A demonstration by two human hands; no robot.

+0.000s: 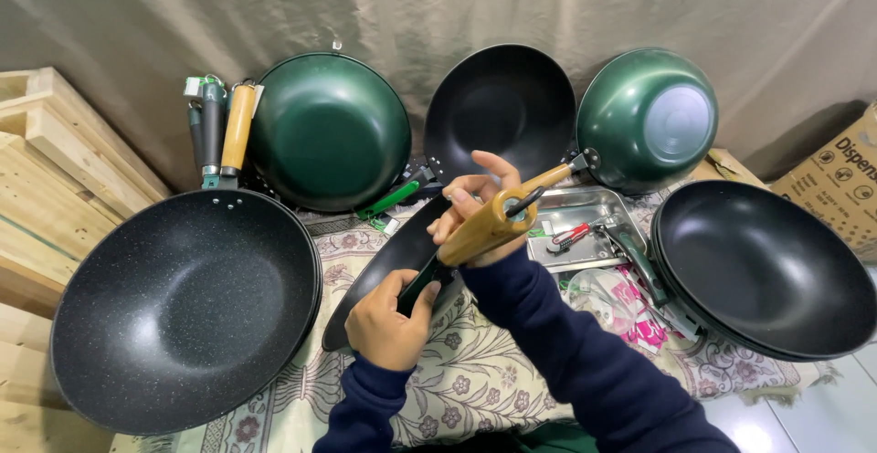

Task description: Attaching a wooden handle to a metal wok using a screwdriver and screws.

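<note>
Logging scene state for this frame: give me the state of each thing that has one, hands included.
Left hand: shut on dark green handle bracket of the tilted black pan.
Right hand: shut on tan wooden handle.
Large speckled black wok: upright, empty.
Dark green wok: propped against the cloth backdrop.
Green wok with pale base: turned bottom outward.
Steel tray: holds small tools.

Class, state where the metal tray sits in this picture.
In the head view, the metal tray lies right of centre on the floral cloth, just beyond the right hand, below the upturned green wok.
</note>
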